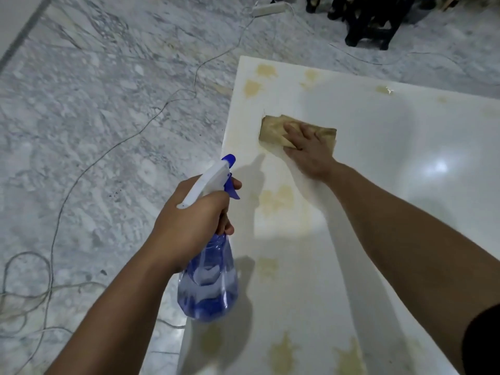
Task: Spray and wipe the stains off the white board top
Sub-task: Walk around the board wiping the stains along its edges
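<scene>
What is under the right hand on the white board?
A folded brown cloth lies under the right hand, flat on the white board. Any stain beneath the cloth is covered and cannot be seen.

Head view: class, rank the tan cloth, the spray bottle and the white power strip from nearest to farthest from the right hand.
1. Tan cloth, under the right hand.
2. Spray bottle, near-left, in the left hand.
3. White power strip, on the far floor.

Your board top (pixel 378 185) is smooth and glossy; the spray bottle (pixel 208 288) is clear blue plastic, the rag (pixel 273 129) matt tan cloth.
</scene>
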